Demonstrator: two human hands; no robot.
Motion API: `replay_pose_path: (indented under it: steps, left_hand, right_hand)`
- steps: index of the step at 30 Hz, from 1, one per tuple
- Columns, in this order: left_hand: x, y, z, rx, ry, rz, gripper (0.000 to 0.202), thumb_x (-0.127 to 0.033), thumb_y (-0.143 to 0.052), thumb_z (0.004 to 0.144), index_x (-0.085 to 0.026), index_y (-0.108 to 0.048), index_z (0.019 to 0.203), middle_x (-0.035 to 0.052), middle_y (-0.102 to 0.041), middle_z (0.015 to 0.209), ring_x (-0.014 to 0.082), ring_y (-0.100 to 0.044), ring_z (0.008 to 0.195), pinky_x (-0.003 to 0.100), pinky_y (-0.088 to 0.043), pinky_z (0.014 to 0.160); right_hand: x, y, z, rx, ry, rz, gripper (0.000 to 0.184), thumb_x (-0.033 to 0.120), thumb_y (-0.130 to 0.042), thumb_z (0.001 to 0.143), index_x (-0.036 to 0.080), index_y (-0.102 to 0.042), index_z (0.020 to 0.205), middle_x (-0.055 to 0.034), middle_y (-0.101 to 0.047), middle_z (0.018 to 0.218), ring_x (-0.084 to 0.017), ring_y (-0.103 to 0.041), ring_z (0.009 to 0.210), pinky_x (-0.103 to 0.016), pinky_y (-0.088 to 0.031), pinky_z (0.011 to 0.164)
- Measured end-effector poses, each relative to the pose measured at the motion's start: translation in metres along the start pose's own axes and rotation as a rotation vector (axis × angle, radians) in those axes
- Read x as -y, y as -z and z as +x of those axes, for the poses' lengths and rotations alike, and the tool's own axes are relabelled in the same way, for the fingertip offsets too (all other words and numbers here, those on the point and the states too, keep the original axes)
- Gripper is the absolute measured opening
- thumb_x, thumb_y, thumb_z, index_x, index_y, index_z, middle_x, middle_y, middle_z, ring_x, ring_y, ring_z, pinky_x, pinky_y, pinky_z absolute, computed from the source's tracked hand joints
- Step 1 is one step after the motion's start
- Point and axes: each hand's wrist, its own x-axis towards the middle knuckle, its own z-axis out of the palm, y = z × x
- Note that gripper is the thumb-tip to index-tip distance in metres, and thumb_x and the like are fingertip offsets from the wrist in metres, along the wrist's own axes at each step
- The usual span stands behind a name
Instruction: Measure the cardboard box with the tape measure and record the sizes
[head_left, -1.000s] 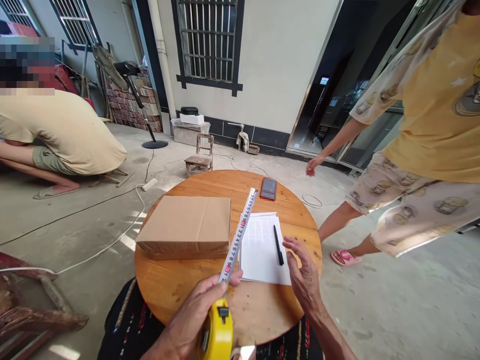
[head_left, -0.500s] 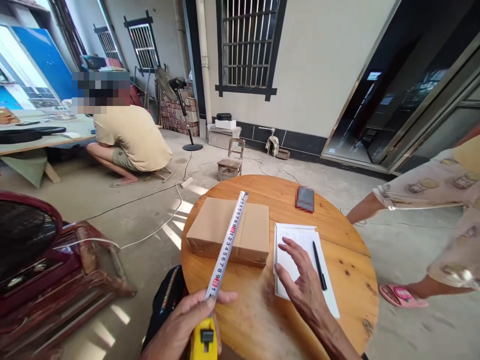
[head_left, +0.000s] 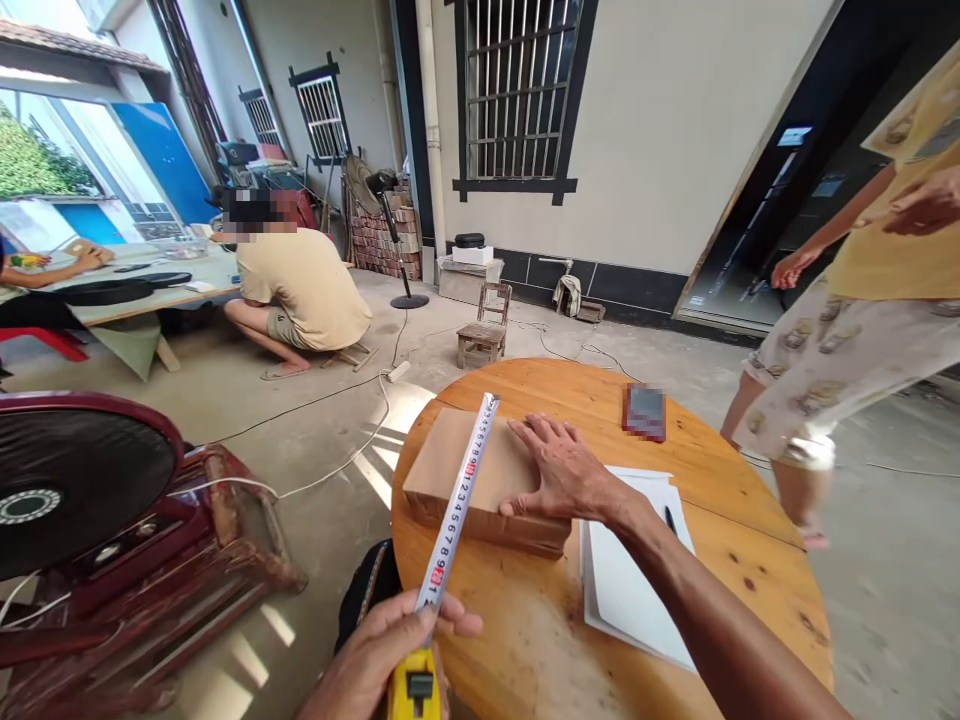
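Observation:
My left hand (head_left: pixel 405 635) is closed around a yellow tape measure (head_left: pixel 415 688), thumb on the drawn-out blade. The white blade, with black and red numbers, slants up and away in front of a brown cardboard box (head_left: pixel 442 455); whether it touches the box I cannot tell. Fingers spread, my right hand (head_left: pixel 559 470) lies on the right part of the box's top. Right of the box is a stack of white paper (head_left: pixel 630 590), partly hidden under my right forearm. A black pen (head_left: pixel 670 520) rests on the paper, its lower part covered by the arm.
All this is on a round wooden table (head_left: pixel 517 640), with a phone (head_left: pixel 643 412) near its far right edge. A person (head_left: pixel 862 270) stands at the right; another (head_left: pixel 300 290) squats by a long table at left. A large fan (head_left: pixel 67 490) stands left, a small chair (head_left: pixel 484 335) beyond.
My right hand has moved left from above the paper onto the box top. The left hand still holds the extended tape. The person at right has shifted, and the view has turned left.

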Motion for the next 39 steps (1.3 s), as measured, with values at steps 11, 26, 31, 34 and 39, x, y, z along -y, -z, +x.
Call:
replay_pose_path:
  steps: [11, 26, 31, 34, 39]
  left_hand:
    - [-0.008, -0.022, 0.003, -0.002, 0.063, 0.001, 0.033, -0.039, -0.065, 0.074, -0.014, -0.065, 0.095, 0.0158, -0.072, 0.102, 0.0138, -0.059, 0.050, 0.028, -0.046, 0.054]
    - [-0.021, -0.034, -0.007, -0.027, 0.123, 0.030, 0.032, -0.031, -0.056, 0.079, -0.011, -0.059, 0.105, 0.0154, -0.072, 0.102, 0.0151, -0.060, 0.053, 0.027, -0.045, 0.052]
    - [-0.018, -0.036, -0.005, -0.037, 0.131, -0.024, 0.029, -0.027, -0.061, 0.074, -0.013, -0.056, 0.100, 0.0126, -0.073, 0.089, 0.0140, -0.057, 0.048, 0.026, -0.042, 0.049]
    - [-0.018, -0.037, -0.005, -0.035, 0.125, 0.006, 0.026, -0.026, -0.058, 0.076, -0.012, -0.057, 0.099, 0.0136, -0.073, 0.088, 0.0134, -0.056, 0.050, 0.026, -0.042, 0.050]
    - [-0.015, -0.022, -0.013, -0.009, 0.022, 0.147, 0.030, -0.036, -0.051, 0.084, -0.014, -0.059, 0.102, 0.0122, -0.072, 0.092, 0.0132, -0.056, 0.056, 0.025, -0.042, 0.054]
  right_hand:
    - [0.020, 0.001, -0.031, -0.179, -0.028, 0.037, 0.060, 0.049, -0.060, 0.078, 0.016, -0.050, 0.126, -0.0157, -0.049, 0.133, -0.032, -0.043, 0.120, -0.048, -0.034, 0.096]
    - [0.013, -0.004, 0.004, -0.147, -0.079, -0.048, 0.034, 0.022, -0.037, 0.092, 0.018, -0.054, 0.122, -0.0118, -0.048, 0.135, -0.028, -0.042, 0.121, -0.044, -0.037, 0.092]
    - [0.011, -0.006, 0.000, -0.159, -0.097, -0.052, 0.035, 0.022, -0.036, 0.093, 0.018, -0.055, 0.121, -0.0118, -0.048, 0.135, -0.028, -0.041, 0.123, -0.044, -0.037, 0.093]
    - [0.011, -0.005, -0.020, -0.199, -0.101, -0.037, 0.033, 0.024, -0.041, 0.091, 0.018, -0.056, 0.120, -0.0118, -0.047, 0.136, -0.029, -0.040, 0.124, -0.046, -0.037, 0.094]
    - [0.005, -0.007, -0.071, -0.277, -0.117, 0.056, 0.047, 0.038, -0.052, 0.086, 0.021, -0.047, 0.129, -0.0118, -0.040, 0.141, -0.028, -0.040, 0.126, -0.046, -0.037, 0.098]
